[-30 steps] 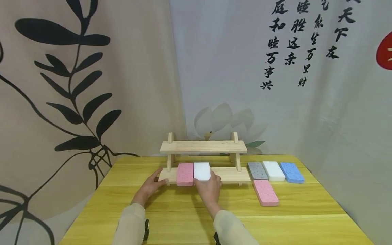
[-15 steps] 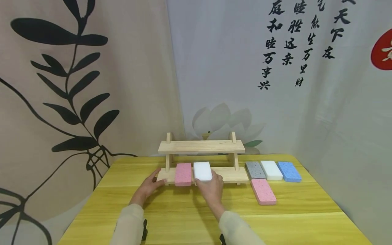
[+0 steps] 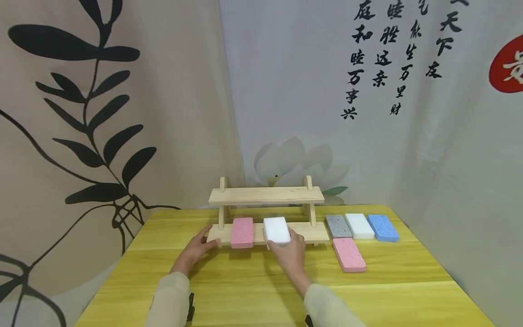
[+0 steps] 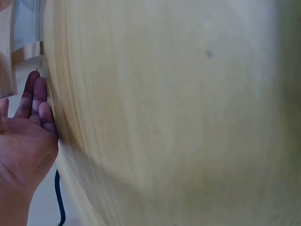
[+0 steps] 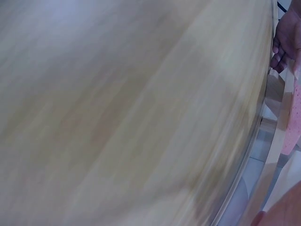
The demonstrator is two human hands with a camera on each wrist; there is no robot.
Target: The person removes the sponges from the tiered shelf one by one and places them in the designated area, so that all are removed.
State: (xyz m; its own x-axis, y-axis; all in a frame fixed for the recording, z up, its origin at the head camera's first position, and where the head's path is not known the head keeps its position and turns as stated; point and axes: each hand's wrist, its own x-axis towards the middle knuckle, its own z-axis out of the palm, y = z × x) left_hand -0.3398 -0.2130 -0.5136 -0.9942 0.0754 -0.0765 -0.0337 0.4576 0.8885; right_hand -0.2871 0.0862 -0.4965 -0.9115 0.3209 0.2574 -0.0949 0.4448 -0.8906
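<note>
A two-tier wooden rack (image 3: 265, 195) stands at the back of the table. On its lower board lies a pink sponge (image 3: 242, 233). To the right of that, my right hand (image 3: 292, 254) holds a white sponge (image 3: 277, 229) by its sides, tilted over the same board. My left hand (image 3: 194, 249) grips the left end of the lower board, thumb in front. In the left wrist view, that hand (image 4: 26, 136) shows palm and fingers beside the board's end. Only part of my right hand (image 5: 287, 205) shows in the right wrist view, at the lower corner.
On the table (image 3: 229, 290), right of the rack, lie a grey sponge (image 3: 338, 226), a white one (image 3: 360, 226) and a blue one (image 3: 383, 228) in a row. Another pink sponge (image 3: 349, 255) lies in front of the grey one. A printed curtain (image 3: 184, 113) hangs behind.
My right hand has moved the white sponge rightward along the lower board, opening a gap from the pink sponge. The left hand has stayed at the rack's end. The head view has shifted slightly.
</note>
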